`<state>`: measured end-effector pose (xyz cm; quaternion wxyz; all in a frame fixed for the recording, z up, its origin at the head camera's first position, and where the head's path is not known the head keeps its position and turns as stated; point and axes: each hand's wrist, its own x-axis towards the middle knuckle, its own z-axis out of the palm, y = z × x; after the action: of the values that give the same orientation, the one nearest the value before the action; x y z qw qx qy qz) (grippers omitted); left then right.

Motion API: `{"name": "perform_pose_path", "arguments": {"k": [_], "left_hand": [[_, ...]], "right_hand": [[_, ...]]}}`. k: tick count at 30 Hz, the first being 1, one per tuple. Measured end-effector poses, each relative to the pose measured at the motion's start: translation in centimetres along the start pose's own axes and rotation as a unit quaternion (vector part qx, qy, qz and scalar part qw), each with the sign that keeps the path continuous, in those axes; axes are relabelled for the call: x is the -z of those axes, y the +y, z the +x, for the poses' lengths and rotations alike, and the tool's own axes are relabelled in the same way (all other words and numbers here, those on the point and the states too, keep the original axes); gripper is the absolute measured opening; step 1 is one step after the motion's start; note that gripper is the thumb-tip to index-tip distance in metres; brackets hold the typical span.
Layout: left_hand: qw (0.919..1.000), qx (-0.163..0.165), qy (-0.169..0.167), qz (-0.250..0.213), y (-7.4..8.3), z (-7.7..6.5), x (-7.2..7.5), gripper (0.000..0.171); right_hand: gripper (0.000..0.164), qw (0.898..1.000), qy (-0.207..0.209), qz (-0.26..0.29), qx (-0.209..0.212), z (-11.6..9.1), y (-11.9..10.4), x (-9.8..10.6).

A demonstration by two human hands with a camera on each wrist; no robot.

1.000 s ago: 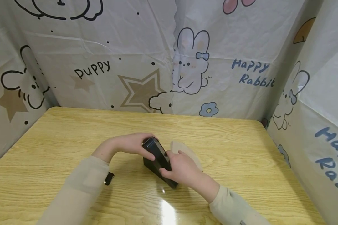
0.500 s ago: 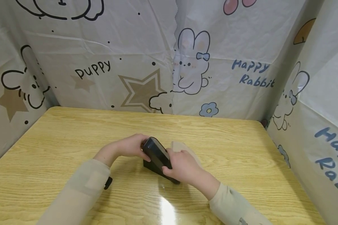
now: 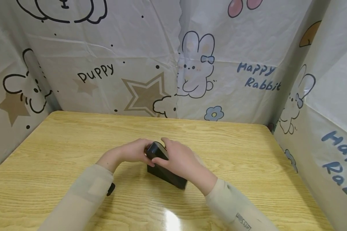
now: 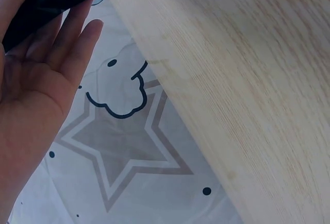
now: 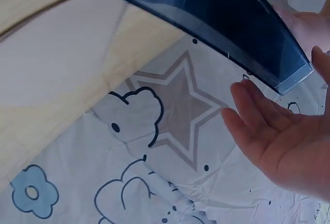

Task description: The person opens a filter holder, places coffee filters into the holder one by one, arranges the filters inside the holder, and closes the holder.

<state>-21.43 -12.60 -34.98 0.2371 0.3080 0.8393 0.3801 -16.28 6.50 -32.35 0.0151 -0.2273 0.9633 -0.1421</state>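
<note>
- Head view: black wedge-shaped object (image 3: 164,173) abt mid-worktop (image 3: 75,144), tilted, one end to far left, other end to near right; contact w/ worktop hard to tell.
- L hand (image 3: 134,151): gripping object's far-left end, thumb on near side, other fingers mostly hidden.
- R hand (image 3: 180,157): over object from the right, thumb & index spread apart, just R of L hand.
- L sleeve (image 3: 81,192) & R sleeve (image 3: 237,203): both pale beige; dark printed patch (image 3: 244,222) on R one. Small dark bit (image 3: 111,189) next to L cuff, too small to ID.
- Worktop: yellowish wood grain, bright glare spot at near side. Beyond far edge, printed sheet (image 3: 234,29) w/ "Puppy" to left, "Happy Rabbit" to right, star (image 3: 146,96), rabbit & blue flower betw.
- L wrist view: L hand palm in sight, fingers bent in against object's dark underside; only part of object in frame. Pale worktop & star print nearby.
- R wrist view: object's dark glossy face, narrow shiny strip at one end. R hand fingers relaxed, not wrapped round, thumb & fingers either side of that end; actual touch unclear. L hand partly visible behind object. Pale rounded piece (image 5: 56,54) on worktop, right of object.
</note>
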Motion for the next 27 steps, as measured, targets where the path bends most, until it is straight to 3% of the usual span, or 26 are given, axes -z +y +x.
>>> {"name": "perform_pose_path", "arguments": {"k": [9,27], "left_hand": [[1.0,-0.003,0.002,-0.007,0.0,-0.1,-0.1,0.027],[0.9995,-0.017,0.014,0.021,0.0,-0.9,0.2,0.035]], "right_hand": [[0.049,1.0,0.013,0.025,0.004,0.6,-1.2,0.7],[0.049,0.998,0.017,0.052,0.012,0.2,-0.7,1.2]]}}
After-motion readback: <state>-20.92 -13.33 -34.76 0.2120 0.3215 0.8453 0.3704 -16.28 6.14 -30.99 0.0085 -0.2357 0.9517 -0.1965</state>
